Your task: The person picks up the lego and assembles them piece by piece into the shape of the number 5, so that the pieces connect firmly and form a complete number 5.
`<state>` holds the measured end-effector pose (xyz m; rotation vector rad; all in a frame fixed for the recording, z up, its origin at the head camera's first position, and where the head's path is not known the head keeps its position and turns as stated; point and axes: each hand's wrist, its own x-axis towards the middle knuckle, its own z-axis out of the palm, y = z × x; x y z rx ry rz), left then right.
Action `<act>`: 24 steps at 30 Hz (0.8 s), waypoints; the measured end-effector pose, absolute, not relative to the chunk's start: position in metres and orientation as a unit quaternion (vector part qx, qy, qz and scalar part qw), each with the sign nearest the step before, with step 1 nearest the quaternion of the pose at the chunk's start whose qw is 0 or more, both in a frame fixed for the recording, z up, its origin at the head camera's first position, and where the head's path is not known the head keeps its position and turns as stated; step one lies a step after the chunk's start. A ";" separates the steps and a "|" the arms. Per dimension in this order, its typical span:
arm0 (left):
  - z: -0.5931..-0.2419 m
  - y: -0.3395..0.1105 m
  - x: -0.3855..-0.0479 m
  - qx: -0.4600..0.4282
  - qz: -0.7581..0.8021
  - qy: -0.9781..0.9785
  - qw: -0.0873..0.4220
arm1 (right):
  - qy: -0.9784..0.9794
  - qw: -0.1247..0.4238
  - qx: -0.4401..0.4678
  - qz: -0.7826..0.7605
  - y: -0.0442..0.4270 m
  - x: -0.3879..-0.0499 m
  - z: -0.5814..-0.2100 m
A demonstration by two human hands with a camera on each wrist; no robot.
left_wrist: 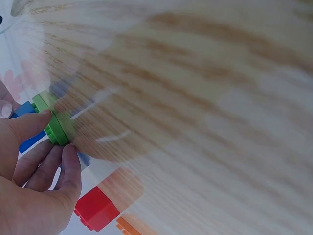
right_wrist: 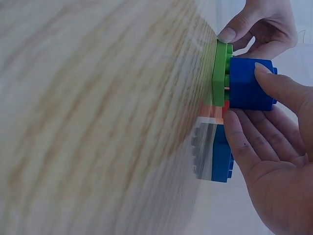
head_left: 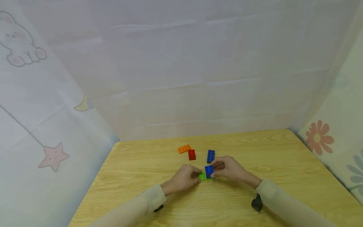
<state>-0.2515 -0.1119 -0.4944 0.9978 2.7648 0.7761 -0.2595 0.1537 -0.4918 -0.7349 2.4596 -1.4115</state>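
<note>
A flat green brick lies on the table, its left end pinched between thumb and fingers of my left hand. On the green brick's right part stands a blue block, which my right hand grips between thumb and fingers. In the right wrist view the blue block is against the studs of the green brick; whether it is fully pressed down I cannot tell. The left wrist view has the green brick at my left fingertips.
Behind my hands on the wooden table lie a red brick, a flat orange brick touching or close to it, and a longer dark blue brick just beyond my right fingers. A cloth wall rises behind the table.
</note>
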 end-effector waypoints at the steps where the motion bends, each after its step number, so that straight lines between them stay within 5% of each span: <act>1: -0.494 -0.112 -0.252 0.328 0.254 0.908 0.050 | 0.834 0.106 -0.250 -0.480 0.154 -0.260 -0.492; 24: -0.495 -0.113 -0.252 0.305 0.295 0.904 0.062 | 0.839 0.115 -0.255 -0.467 0.152 -0.263 -0.495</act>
